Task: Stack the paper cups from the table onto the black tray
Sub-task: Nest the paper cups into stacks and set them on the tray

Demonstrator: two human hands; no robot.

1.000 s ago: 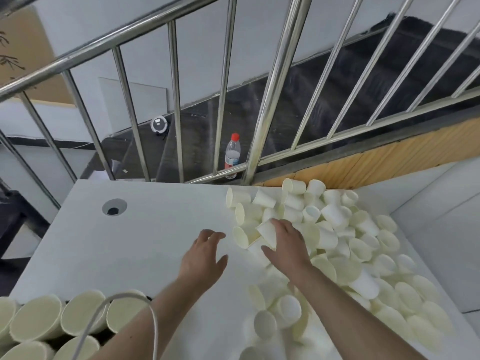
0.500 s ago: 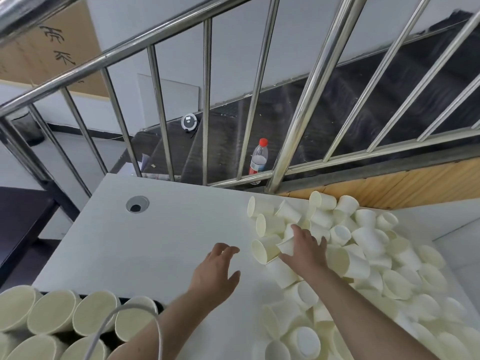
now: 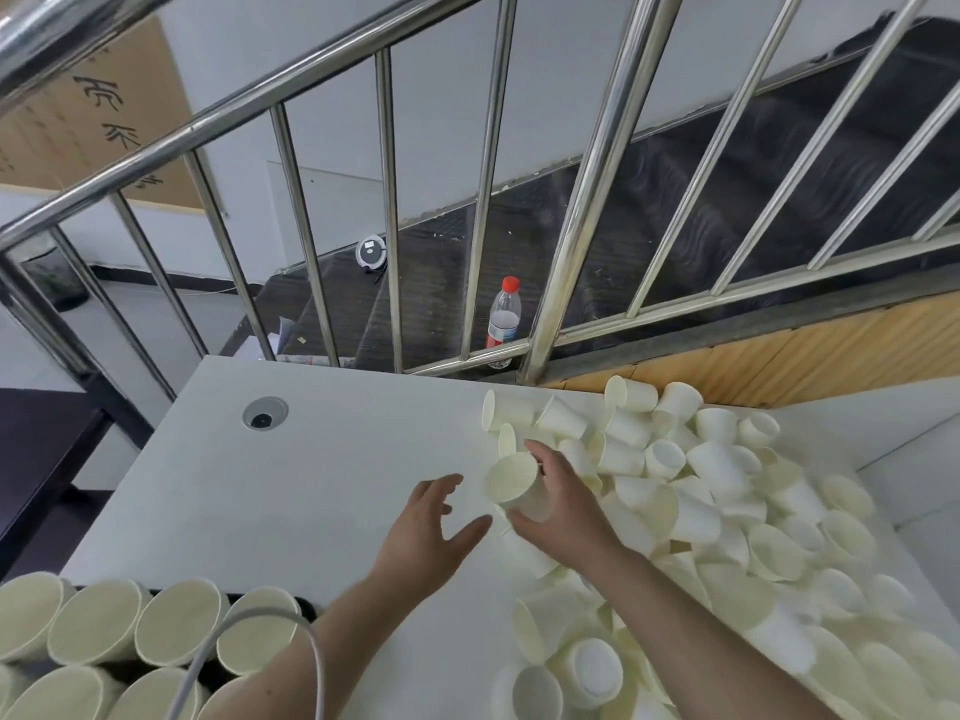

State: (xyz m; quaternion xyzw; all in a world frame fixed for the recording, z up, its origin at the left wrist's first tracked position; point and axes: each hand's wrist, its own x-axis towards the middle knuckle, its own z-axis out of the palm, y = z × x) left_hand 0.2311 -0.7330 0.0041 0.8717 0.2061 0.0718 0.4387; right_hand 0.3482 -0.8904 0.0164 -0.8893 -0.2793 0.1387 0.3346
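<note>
Table: your flat white tabletop (image 3: 311, 491) fills the lower frame, with a round grey cable port (image 3: 265, 414) near its far left corner; the view sits closer and lower than half a second ago.
Railing: the slanted stainless-steel stair railing (image 3: 587, 200) stands just behind the table's far edge.
Loose cups: the heap of cream-white paper cups (image 3: 727, 511) lies tumbled over the table's right side, most on their sides.
Stacked cups: rows of upright cream paper cups (image 3: 98, 621) stand at your lower left on the black tray (image 3: 306, 608), of which only a dark sliver shows between them.
Right hand: your right hand (image 3: 566, 511) grips one cream paper cup (image 3: 517, 485), fingers curled round its wall, mouth tilted toward the left; half a second ago this hand was reaching into the heap, and now the cup is lifted clear at the heap's left edge.
Left hand: your left hand (image 3: 431, 527) hovers over bare table just beside that cup, fingers spread and holding nothing, much as before.
Bottle: a clear plastic bottle with a red cap (image 3: 504, 317) stands beyond the railing.
</note>
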